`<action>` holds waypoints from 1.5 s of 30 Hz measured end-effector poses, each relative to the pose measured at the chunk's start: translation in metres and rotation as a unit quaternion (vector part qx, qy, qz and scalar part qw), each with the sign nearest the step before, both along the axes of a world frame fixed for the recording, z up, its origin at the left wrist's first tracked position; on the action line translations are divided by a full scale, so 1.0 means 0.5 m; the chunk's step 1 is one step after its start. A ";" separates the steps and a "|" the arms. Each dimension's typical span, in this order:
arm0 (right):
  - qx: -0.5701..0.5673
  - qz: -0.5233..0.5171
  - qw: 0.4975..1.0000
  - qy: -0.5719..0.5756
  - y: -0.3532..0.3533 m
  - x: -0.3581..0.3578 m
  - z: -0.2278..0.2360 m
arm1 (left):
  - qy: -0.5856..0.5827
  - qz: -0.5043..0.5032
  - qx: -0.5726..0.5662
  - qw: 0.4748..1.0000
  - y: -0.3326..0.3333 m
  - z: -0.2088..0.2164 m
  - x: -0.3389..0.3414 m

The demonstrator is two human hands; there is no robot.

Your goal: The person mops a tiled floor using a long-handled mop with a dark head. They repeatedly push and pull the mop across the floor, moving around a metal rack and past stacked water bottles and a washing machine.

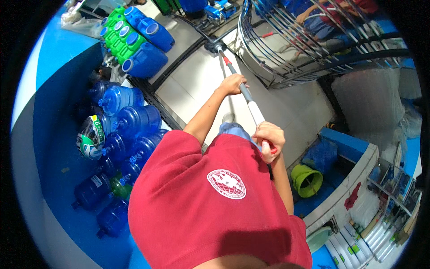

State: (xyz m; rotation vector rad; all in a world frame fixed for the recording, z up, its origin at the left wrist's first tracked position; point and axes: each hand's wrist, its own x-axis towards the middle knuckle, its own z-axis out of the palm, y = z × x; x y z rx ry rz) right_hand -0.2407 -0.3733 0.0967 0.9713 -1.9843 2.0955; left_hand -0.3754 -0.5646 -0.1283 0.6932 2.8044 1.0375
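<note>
A long mop (255, 110), with a grey, white and red handle, slants away from my body over the pale tiled floor (188, 78). My left hand (233, 84) is wrapped round the grey middle of the handle. Closer to my body, my right hand (269, 138) is closed on the top end, where a red tip pokes out by the fingers. At the far end the dark mop head (217, 46) rests near a black floor edging and the foot of a metal rack; its details are too small to make out.
At left lie many blue water bottles (139, 120) with a helmet (91, 138). Blue and green jugs (145, 60) stand farther back. A curved metal rack (286, 49) borders the floor at right. Nearer are a yellow-green bucket (306, 180) and a blue-edged ledge (344, 142).
</note>
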 end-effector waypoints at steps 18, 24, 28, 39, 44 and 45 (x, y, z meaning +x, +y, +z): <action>0.044 0.086 0.992 -0.082 0.484 0.195 0.210 | -0.036 0.088 0.096 0.991 0.457 0.105 0.316; -0.095 -0.103 0.990 0.000 0.871 0.274 0.321 | -0.086 -0.131 0.264 0.952 0.864 0.195 0.460; -0.149 -0.205 0.967 -0.016 1.015 0.309 0.401 | -0.177 -0.276 0.204 0.922 1.038 0.255 0.493; -0.175 0.094 0.978 -0.065 1.018 0.274 0.383 | -0.198 -0.186 0.111 0.956 1.028 0.222 0.519; -0.179 0.051 0.982 -0.029 0.857 0.193 0.243 | -0.226 -0.062 -0.005 0.972 0.781 0.164 0.483; -0.185 0.014 0.983 -0.005 0.814 0.190 0.213 | -0.201 -0.022 -0.044 0.978 0.729 0.147 0.491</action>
